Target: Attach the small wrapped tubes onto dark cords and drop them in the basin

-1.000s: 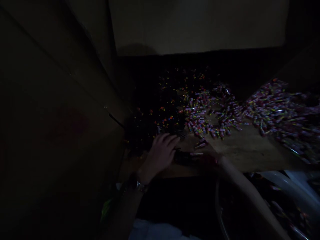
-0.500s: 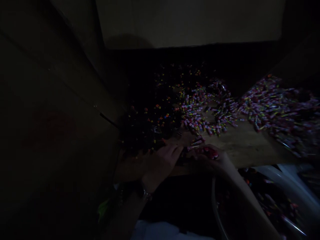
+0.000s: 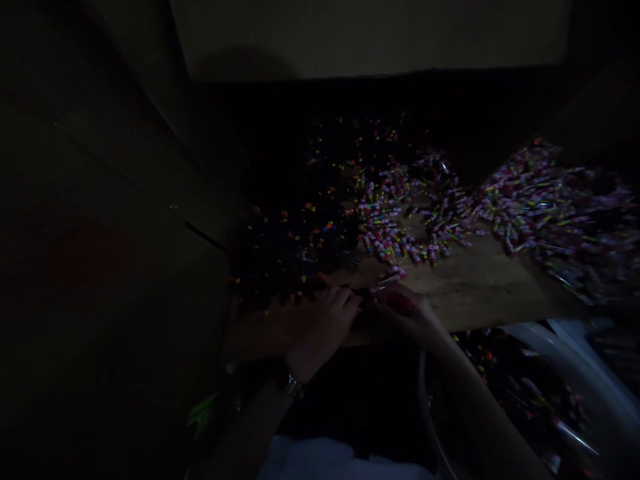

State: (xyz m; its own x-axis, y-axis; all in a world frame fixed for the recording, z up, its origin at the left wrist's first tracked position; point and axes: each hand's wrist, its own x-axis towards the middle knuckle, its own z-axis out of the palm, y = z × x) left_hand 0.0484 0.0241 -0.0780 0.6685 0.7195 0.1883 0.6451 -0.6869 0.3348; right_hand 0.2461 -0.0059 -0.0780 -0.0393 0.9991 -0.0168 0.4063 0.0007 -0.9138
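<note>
The scene is very dark. My right hand (image 3: pixel 417 320) is curled at the front of the wooden table (image 3: pixel 490 287), closed around small red pieces (image 3: pixel 397 301) whose kind I cannot make out. Just left of it, my left hand (image 3: pixel 330 320) rests low over the wood, fingers bent together and tips in shadow; what they hold, if anything, is hidden. Between and beyond the hands lie a few small pink-and-white pieces (image 3: pixel 393 275) with clear, stick-like parts. Past my left hand spreads a heap of dark pieces (image 3: pixel 300 247) with orange and yellow ends.
Piles of similar pink-and-white pieces (image 3: pixel 530 200) cover the back and right of the table. Below its front edge at right, a pale-rimmed tub (image 3: pixel 545 337) holds mixed pieces. A large pale panel (image 3: pixel 370 40) stands behind. Something bright green (image 3: pixel 203 413) shows at lower left.
The view has shifted slightly. My right hand has turned and moved a little left, closer to my left hand, and less of the red pieces shows. My left hand stays nearly in place.
</note>
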